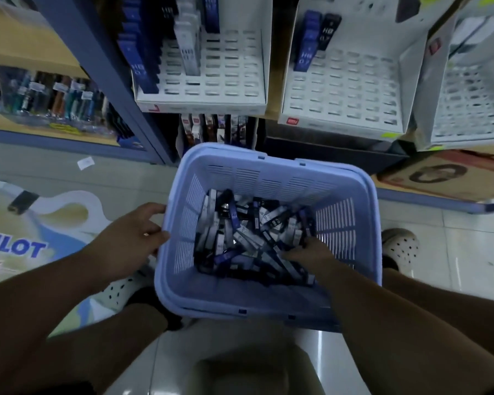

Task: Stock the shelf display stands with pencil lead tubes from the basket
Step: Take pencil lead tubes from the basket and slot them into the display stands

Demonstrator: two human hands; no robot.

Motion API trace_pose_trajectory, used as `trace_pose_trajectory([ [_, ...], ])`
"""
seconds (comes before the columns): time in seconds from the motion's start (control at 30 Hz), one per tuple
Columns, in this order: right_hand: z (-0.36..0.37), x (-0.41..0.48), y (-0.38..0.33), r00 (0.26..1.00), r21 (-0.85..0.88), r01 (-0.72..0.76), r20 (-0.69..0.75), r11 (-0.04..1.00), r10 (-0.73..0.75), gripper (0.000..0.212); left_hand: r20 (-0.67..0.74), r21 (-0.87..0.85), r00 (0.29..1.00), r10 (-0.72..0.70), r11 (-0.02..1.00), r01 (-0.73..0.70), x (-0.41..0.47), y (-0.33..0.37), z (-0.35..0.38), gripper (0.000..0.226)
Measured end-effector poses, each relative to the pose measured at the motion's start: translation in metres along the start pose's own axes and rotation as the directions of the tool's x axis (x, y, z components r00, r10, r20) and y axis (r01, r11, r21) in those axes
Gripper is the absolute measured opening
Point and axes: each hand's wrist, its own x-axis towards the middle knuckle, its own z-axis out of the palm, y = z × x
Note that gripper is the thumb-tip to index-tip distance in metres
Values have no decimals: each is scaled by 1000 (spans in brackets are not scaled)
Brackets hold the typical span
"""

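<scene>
Your right hand [305, 253] is buried in the lead tubes [240, 235] in the basket [268, 178], grip can't tell; left hand [131, 238] loosely curled against its rim. Grab a crossed tube and you'll likely spill its neighbours

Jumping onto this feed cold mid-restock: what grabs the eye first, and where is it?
Dead centre is the blue basket with a jumbled heap of lead tubes in it. The right hand is down in the heap and the left hand touches the basket's left wall. Above it, two white stands show mostly empty slots, with a few tubes on their left sides.
</scene>
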Motion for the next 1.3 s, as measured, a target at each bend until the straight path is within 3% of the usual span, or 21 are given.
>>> trace_pose_trajectory([
  [0.13, 10, -4, 6, 983, -22, -26, -181, 999, 21, 54, 18, 15, 1000, 9, 1000, -10, 3, -3, -3, 33],
  [0.23, 6, -5, 7, 981, -83, -78, -185, 994, 61, 42, 30, 44, 999, 11, 999, -13, 6, -1, -6, 35],
  [0.4, 10, -1, 1, 975, -114, -155, -176, 981, 134, 56, 29, 7, 1000, 5, 1000, -6, 4, -2, -6, 40],
  [0.63, 27, 4, -3, 979, -234, -141, -175, 962, 101, 77, 38, 35, 999, 21, 999, -22, 3, -5, -5, 37],
  [0.7, 25, 5, 1, 968, -195, -147, -228, 970, 101, 70, 36, 18, 999, 21, 1000, -22, 3, -4, -4, 38],
  [0.8, 13, 6, 11, 959, -108, -178, -241, 978, 147, 42, 33, -8, 999, 24, 1000, -24, 4, -4, -3, 39],
  [0.87, 5, 2, 13, 967, -115, -195, -186, 974, 172, 43, 24, -27, 1000, 14, 1000, -14, 4, -3, -4, 44],
  [0.93, 5, 3, 16, 976, -129, -188, -132, 974, 171, 50, 19, -37, 1000, 6, 999, -6, 5, -2, -5, 46],
  [1.07, 19, 4, 17, 991, -155, -134, -45, 979, 129, 86, 28, -65, 1000, -8, 998, 10, 5, -5, -7, 41],
  [1.23, 21, 5, 11, 988, -186, -151, -61, 971, 142, 104, 40, -66, 999, 1, 998, 1, 3, -5, -6, 45],
  [1.3, 24, 10, 11, 990, -181, -138, -51, 974, 130, 129, 36, -54, 999, 5, 999, -4, 3, -5, -6, 45],
])
